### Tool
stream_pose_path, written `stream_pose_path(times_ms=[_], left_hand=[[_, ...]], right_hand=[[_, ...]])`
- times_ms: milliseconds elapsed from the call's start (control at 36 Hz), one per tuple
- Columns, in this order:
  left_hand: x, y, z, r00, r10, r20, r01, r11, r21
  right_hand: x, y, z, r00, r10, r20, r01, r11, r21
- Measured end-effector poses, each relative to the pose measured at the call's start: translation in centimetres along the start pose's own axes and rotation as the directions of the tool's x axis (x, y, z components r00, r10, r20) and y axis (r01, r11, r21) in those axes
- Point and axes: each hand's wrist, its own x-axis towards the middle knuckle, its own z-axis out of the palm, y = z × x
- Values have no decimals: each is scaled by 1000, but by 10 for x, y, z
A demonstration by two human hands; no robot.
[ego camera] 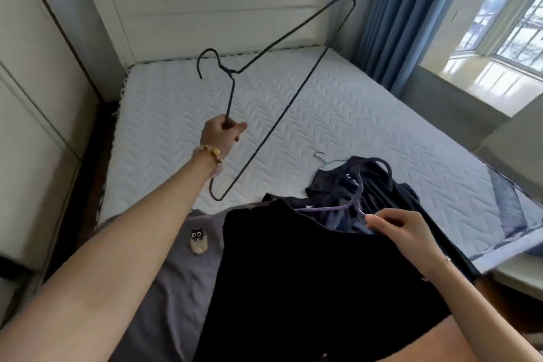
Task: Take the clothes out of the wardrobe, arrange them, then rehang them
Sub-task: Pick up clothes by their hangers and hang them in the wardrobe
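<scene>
Head view: the left hand [223,134] is raised over the bed [352,114], fingers curled tight round one arm of a bare black wire hanger [275,123], which hangs at a slant with its hook pointing left. The right hand [402,229] is low and close, thumb and fingertips pinching the end of a purple hanger [338,208] at the neck of a black garment [308,273]. That garment lies spread at the near edge of the bed, overlapping a grey garment [182,273] on its left and touching a dark pleated garment [376,185] just behind it.

The main risk, I judge, is at the purple hanger. Its far end seems to sit among the folds of the pleated garment, so a pull could catch there and drag that piece along, or strain the black garment's neckline. The pinch is light and could slip. The raised wire hanger is held off-centre by one arm, so it may swing, and its lower corner could snag the fabric. The black garment lies near the bed's edge and could slide off.
</scene>
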Motion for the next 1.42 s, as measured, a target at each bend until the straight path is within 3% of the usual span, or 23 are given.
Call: stream_pose_path(times_ms=[361,611,806,972,1278,1417], left_hand=[[-2,-50,27,988,-40,148,14,985,169],[29,-96,90,980,-200,-14,194,930,313],[54,-102,147,963,-269,26,244,906,347],[72,-113,190,946,-322,37,286,883,372],[81,-179,242,916,-399,29,364,862,353],[78,-211,260,905,-424,37,385,853,353]], right_hand=[[46,34,-17,997,25,74,-28,999,37],[130,81,-67,983,69,169,-70,998,0],[208,122,-155,961,140,240,-85,971,-224],[287,156,-224,954,266,140,-192,897,-398],[373,252,-164,948,309,71,-231,826,-514],[390,289,-139,955,296,13,-221,741,-635]])
